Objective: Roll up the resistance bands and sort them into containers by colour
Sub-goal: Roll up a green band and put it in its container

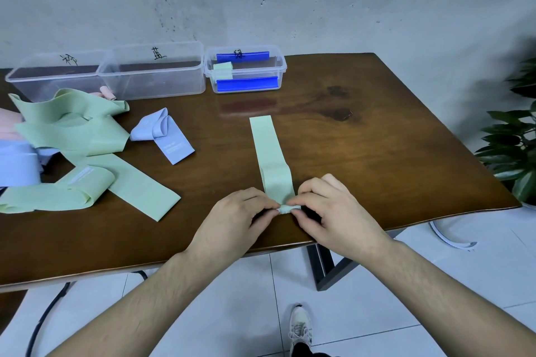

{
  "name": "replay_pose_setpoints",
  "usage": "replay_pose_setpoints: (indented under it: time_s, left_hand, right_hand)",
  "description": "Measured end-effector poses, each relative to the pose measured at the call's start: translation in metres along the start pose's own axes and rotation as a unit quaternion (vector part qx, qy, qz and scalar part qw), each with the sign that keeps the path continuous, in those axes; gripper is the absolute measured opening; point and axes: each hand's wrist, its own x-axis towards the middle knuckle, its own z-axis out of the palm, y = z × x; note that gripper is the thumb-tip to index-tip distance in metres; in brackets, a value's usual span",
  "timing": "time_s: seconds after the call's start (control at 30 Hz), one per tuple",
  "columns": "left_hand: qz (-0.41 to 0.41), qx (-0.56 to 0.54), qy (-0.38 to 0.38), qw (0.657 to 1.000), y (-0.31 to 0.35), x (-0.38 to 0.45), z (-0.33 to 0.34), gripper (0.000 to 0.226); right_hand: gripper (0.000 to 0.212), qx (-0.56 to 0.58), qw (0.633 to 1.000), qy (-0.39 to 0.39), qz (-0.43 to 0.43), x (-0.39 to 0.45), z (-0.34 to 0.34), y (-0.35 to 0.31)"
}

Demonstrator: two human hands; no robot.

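Head view. A green resistance band (268,151) lies flat on the brown wooden table (377,136), running lengthwise away from the person. Its near end is turned into a small, tight roll (285,209) close to the table's front edge. The left hand (232,219) pinches the left end of this roll between thumb and fingertips; the right hand (333,211) pinches the right end in the same manner, fingers curled over the band.

At the left of the table lies a loose pile of unrolled green bands (78,136), overlapping light blue bands (17,165) and, at the far left edge, a pink band (7,122). A separate light blue band (162,136), partly folded, lies between the pile and the band being rolled.

Three clear plastic containers stand in a row along the wall, each marked with handwritten characters. The left container (55,75) and the middle container (153,72) touch. The right container (246,68), which has blue clips, holds one rolled green band (222,66). A small pink roll (107,93) sits just in front of the left container.

A potted plant (513,136) stands beyond the table's right side; a shoe (300,324) shows on the tiled floor below.
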Motion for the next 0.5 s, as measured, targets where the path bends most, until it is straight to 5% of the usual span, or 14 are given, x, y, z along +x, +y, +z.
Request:
replay_pose_setpoints:
  time_s: [0.17,0.5]
  left_hand:
    - [-0.047,-0.001,0.006,0.999,0.0029,0.0030,-0.0002,0.014]
    - [-0.004,0.042,0.025,0.999,0.0030,0.0017,0.0043,0.015]
  right_hand:
    - [0.025,-0.010,1.000,0.013,-0.004,0.0001,0.0051,0.0006]
    - [0.028,-0.012,1.000,0.000,-0.008,0.0037,0.0058,0.0030]
